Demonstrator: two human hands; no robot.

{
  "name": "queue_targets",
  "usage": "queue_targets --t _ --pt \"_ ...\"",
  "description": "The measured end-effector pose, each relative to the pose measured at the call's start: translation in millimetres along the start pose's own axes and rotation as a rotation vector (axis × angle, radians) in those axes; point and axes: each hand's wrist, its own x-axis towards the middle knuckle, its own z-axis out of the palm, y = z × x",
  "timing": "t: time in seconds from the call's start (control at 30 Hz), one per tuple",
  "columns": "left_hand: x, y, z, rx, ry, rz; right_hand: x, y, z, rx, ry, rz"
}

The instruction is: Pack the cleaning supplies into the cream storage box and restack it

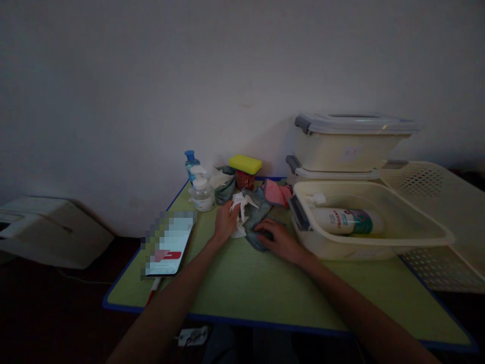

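Note:
My left hand point(226, 220) is closed on crumpled white tissue point(243, 201), which sticks out past the fingertips. Under and beside it a grey-blue checked cloth point(256, 215) lies bunched on the green table. At the cloth's right side is my right hand point(279, 240), its fingers curled and thumb and fingertips pinching the fabric. A red-and-white checked cloth point(276, 193) rests just behind, touching the grey one.
Behind my left hand stand a clear pump bottle point(202, 194), a blue bottle point(190, 161) and a red basket point(245, 179) topped by a yellow sponge point(245, 164). A phone point(172, 247) lies left. At right, a cream bin point(409, 247) holds a white bottle point(341, 221); lidded boxes point(348, 149) rise behind.

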Motion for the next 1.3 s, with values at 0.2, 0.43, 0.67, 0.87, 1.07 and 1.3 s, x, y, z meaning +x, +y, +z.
queue_targets --t 0.2,0.43,0.67,0.87,1.07,1.3 --pt "-1 -2 2.7 0.026 -0.007 0.025 8 7 -2 0.191 0.055 0.143" --pt "-1 2 3.8 -0.070 -0.017 -0.005 16 23 -9 0.236 0.157 0.233" --pt "2 1 5.8 -0.419 0.054 -0.114 9 20 -7 0.172 0.093 0.175" --pt "8 0 -1.8 -0.625 0.095 -0.161 -3 7 -6 -0.205 0.006 -0.034" --pt "12 -3 -9.8 -0.177 0.164 -0.019 -6 2 -5 -0.339 -0.062 -0.055" --pt "-6 2 -5.6 0.324 0.155 0.143 -5 -6 -9 -0.445 -0.090 -0.043"
